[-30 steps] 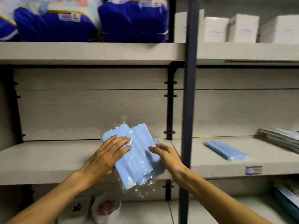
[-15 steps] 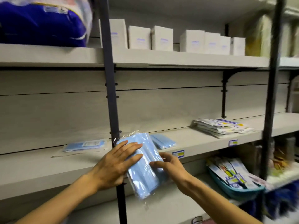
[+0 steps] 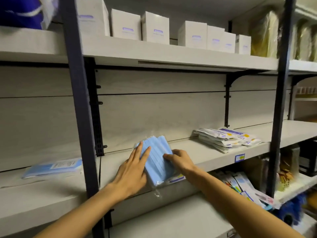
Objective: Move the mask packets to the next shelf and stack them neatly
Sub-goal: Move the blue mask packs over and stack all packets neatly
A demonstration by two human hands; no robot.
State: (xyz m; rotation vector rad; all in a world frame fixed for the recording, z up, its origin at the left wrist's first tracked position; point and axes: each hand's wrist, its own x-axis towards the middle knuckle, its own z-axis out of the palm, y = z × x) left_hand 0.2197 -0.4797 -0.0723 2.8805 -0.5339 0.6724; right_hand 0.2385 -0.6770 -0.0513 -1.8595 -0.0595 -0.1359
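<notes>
A bundle of light-blue mask packets [image 3: 157, 163] in clear plastic lies tilted on the grey middle shelf [image 3: 204, 156], just right of the dark upright post [image 3: 80, 117]. Its lower end overhangs the shelf's front edge. My left hand [image 3: 132, 172] rests on the bundle's left side with straight fingers; its thumb is hidden. My right hand [image 3: 180, 160] grips the bundle's right edge with curled fingers. One more flat blue mask packet [image 3: 51, 168] lies on the shelf section left of the post.
A stack of white sealed packets [image 3: 226, 138] sits further right on the same shelf, above a blue price label [image 3: 239, 158]. White boxes [image 3: 154, 28] line the shelf above. A second post [image 3: 279, 100] stands at right. Mixed packets [image 3: 243, 188] fill the lower shelf.
The view has swung right from the left shelf section. Both hands carried the blue bundle past the post and up onto the right section, where it now lies on the board.
</notes>
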